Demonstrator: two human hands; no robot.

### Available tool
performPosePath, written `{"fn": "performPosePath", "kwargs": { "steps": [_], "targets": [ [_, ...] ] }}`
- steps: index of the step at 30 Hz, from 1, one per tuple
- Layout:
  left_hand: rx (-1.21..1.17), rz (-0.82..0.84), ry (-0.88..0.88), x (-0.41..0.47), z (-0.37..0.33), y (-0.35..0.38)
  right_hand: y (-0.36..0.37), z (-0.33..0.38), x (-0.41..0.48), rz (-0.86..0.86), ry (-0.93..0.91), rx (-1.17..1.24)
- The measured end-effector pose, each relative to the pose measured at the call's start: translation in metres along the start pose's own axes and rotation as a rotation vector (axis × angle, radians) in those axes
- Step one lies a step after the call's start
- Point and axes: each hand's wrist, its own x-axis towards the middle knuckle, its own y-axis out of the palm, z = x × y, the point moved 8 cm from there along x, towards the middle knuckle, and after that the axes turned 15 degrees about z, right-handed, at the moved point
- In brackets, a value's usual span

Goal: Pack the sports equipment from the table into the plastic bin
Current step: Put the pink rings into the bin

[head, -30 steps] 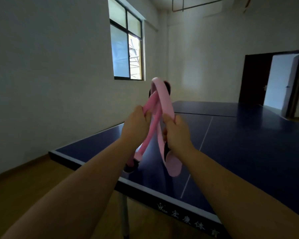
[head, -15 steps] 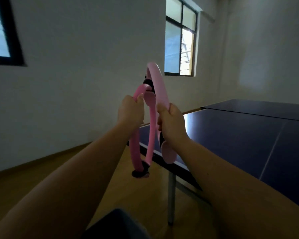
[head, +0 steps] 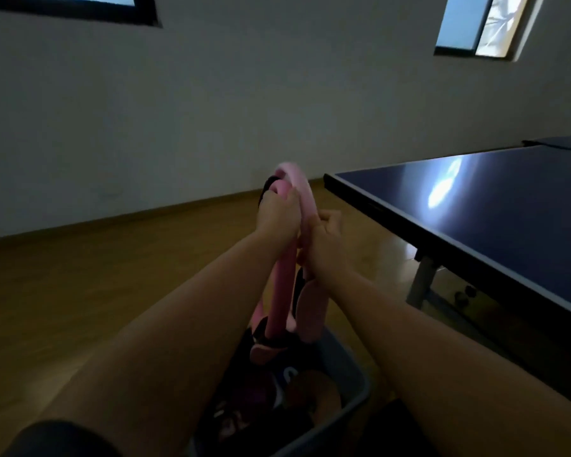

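A person stands beside a blue table (head: 508, 219) and holds what appear to be two pink rings (head: 302, 186), exercise gear with dark and pink grip pads, upright above a grey plastic bin (head: 356, 374) on the wooden floor (head: 112, 275). The left hand (head: 276, 216) has its fingers curled tight round the upper curve of one ring, while the right hand (head: 323, 240), just beside and slightly lower, clamps its fingers round the band of the other. The rings are pressed side by side, likely so that they go down as one bundle. They are carried on edge, not flat, which seems meant to let them slip into the narrow room left in the bin. It already holds dark and purple gear and a brown rounded thing (head: 314, 387) that may be a ball. The rings' lower pads hang at the mouth of the bin; whether they touch what lies inside cannot be told, since the forearms hide much of it. The visible part of the tabletop shows only a patch of window glare. The step in hand looks to be lowering the rings in before letting go.
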Motion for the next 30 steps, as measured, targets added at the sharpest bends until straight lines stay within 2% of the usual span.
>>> {"fn": "performPosePath", "kwargs": {
  "steps": [4, 8, 12, 15, 18, 20, 25, 30],
  "targets": [
    [-0.091, 0.015, -0.216, 0.006, 0.084, -0.007, 0.029, -0.064, 0.006, 0.069, 0.119, 0.064],
    [-0.123, 0.004, -0.346, 0.012, 0.153, -0.017, 0.046, -0.125, 0.01, 0.145, 0.226, -0.039],
    [0.001, 0.061, -0.345, 0.025, 0.193, -0.028, 0.045, -0.187, 0.021, 0.31, 0.41, -0.238],
    [0.187, 0.181, -0.301, 0.037, 0.206, -0.022, 0.038, -0.213, 0.022, 0.348, 0.582, -0.202],
    [0.331, 0.295, -0.29, 0.045, 0.217, -0.015, 0.031, -0.24, 0.024, 0.246, 0.7, -0.062],
    [0.391, 0.366, -0.293, 0.049, 0.225, -0.008, 0.029, -0.255, 0.023, 0.155, 0.759, 0.119],
    [0.559, 0.584, -0.267, 0.048, 0.232, 0.015, 0.023, -0.277, 0.037, 0.077, 0.755, 0.578],
    [0.649, 0.732, -0.232, 0.053, 0.22, 0.023, 0.016, -0.279, 0.054, 0.01, 0.777, 0.672]
  ]
}}
